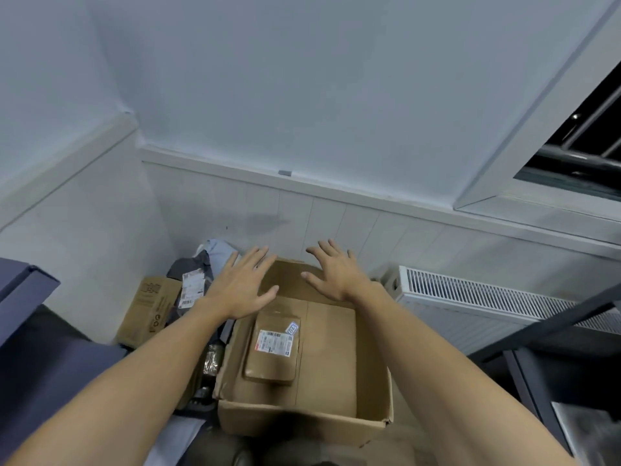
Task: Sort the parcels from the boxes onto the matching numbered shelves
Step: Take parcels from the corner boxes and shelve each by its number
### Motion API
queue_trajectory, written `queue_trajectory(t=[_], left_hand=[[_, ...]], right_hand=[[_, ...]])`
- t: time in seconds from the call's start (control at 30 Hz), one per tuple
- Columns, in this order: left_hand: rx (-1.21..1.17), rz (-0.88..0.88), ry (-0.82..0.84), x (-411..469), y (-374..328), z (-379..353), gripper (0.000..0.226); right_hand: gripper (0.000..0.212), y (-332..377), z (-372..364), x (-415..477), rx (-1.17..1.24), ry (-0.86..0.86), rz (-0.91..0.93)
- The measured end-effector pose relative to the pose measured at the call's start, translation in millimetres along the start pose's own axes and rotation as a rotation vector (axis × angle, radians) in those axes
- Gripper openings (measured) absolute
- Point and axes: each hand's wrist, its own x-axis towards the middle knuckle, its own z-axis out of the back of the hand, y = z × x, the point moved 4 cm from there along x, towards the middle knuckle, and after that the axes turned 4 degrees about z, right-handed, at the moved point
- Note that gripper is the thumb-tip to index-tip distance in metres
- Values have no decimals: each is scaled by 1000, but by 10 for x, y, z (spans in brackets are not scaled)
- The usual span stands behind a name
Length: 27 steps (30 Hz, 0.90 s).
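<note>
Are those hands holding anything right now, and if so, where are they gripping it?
Nothing is held. The left hand and right hand are both open, fingers spread, over the cardboard box; the brown parcel lies inside it, ungripped.

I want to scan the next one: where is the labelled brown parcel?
In the head view, the parcel lies flat inside the open cardboard box, left of its middle, just below the left hand.

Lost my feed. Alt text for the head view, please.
The left hand and right hand hover open over an open cardboard box holding one flat brown parcel with a white label. A smaller cardboard box and grey bagged parcels lie to its left, a white radiator to its right.
</note>
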Motion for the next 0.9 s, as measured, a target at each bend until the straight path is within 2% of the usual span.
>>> queue_trajectory(t=[0.33, 0.6, 0.9], left_hand=[[-48, 25, 227, -4, 231, -930, 89], [-112, 130, 391, -123, 240, -1827, 90], [-174, 278, 584, -295, 319, -2954, 93]], right_hand=[[66, -254, -939, 392, 128, 173, -49], [65, -651, -1945, 465, 221, 327, -61], [73, -990, -3108, 639, 209, 515, -24]])
